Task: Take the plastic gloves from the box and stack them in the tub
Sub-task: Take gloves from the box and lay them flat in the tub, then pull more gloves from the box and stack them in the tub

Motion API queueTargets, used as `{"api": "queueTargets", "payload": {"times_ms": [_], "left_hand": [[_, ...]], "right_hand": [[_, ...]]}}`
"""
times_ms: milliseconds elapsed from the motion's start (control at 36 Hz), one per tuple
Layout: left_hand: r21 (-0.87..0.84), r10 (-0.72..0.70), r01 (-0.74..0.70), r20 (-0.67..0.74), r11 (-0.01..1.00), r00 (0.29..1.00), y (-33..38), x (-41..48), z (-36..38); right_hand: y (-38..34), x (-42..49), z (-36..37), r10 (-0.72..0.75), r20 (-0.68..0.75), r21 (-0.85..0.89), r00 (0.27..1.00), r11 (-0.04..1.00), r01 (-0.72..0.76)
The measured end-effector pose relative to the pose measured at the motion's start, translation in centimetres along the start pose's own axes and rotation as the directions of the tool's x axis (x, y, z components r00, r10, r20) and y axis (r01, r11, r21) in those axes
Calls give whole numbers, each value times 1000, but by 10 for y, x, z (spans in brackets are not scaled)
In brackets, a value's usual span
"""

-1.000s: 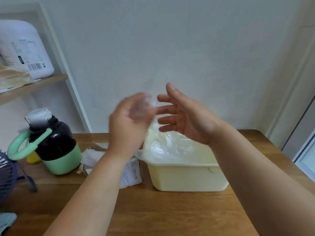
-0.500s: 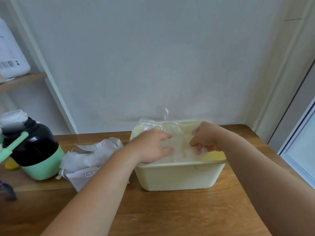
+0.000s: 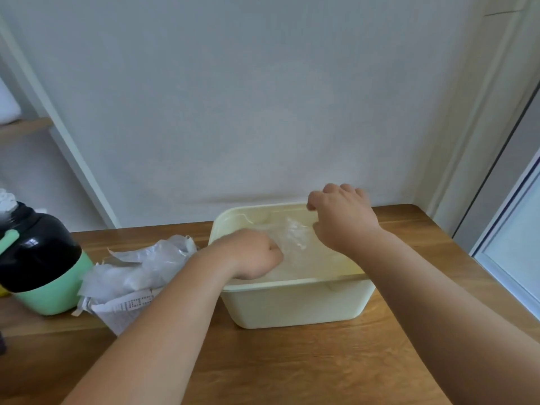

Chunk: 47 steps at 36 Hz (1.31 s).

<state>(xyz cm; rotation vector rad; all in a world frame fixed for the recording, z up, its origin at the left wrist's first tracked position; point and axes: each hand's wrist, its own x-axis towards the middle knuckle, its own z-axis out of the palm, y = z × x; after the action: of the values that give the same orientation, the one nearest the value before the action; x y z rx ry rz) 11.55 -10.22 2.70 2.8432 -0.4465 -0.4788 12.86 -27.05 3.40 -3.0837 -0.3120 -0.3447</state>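
Clear gloves (image 3: 292,238) lie crumpled in my pale yellow tub (image 3: 292,305) by the bench's (image 3: 292,361) back edge; torn box (image 3: 131,276) just left.

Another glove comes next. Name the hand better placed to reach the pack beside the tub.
Probably left. The left hand rests in the pale yellow plastic tub on the side nearest the crumpled white glove pack; the right hand hovers over its far corner.

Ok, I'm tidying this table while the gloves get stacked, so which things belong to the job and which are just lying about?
Job: pale yellow tub; clear gloves inside it; crumpled glove pack; left hand; right hand.
Lying about: black and green jug; wooden shelf.
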Motion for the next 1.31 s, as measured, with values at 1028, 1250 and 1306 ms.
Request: {"api": "queueTargets", "payload": {"times_ms": [1028,1250,1306], "left_hand": [[-414,-281,59,-501,908,819,-121,-114,-4],[-421,-283,0,-609,907,741,-128,-114,7],[-438,-288,-45,-660,898,694,-129,-113,6]], "right_hand": [[-153,2,-11,-337,113,760,935,635,137],[-168,10,0,-350,47,623,936,743,246],[-165,11,-1,-295,0,737,955,646,200]]}}
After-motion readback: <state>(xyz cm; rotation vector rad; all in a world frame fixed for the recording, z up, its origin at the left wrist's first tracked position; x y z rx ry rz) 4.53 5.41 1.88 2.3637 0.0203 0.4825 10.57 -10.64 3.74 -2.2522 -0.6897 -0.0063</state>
